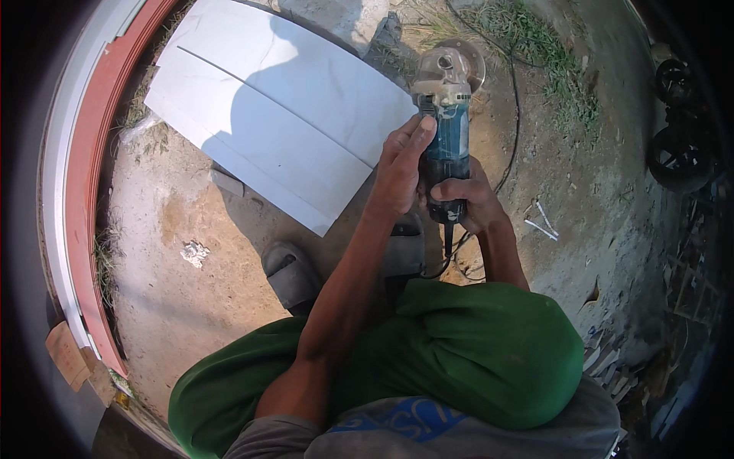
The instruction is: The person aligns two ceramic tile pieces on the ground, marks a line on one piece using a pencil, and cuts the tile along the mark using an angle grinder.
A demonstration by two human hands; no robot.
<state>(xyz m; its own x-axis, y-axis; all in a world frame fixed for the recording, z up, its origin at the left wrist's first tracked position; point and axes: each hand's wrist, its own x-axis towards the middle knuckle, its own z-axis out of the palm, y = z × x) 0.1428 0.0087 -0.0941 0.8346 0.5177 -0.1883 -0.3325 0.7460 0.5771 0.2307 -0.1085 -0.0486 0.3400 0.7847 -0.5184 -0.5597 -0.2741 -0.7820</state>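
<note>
Left hand (404, 161) and right hand (478, 195) around a teal-and-black angle grinder (449, 138), near a white panel (287, 126)

Wears a grey shirt (527, 434), printed across the front with large blue lettering (417, 419), and with a short sleeve (277, 438) ending at the left upper arm. Dressed below in loose, plain green trousers or shorts (501, 356), softly creased, too hidden past the knees to tell which. Shod in dark grey sandals (292, 277), partly covered. Bare at left hand (400, 164) and right hand (475, 200).
</note>
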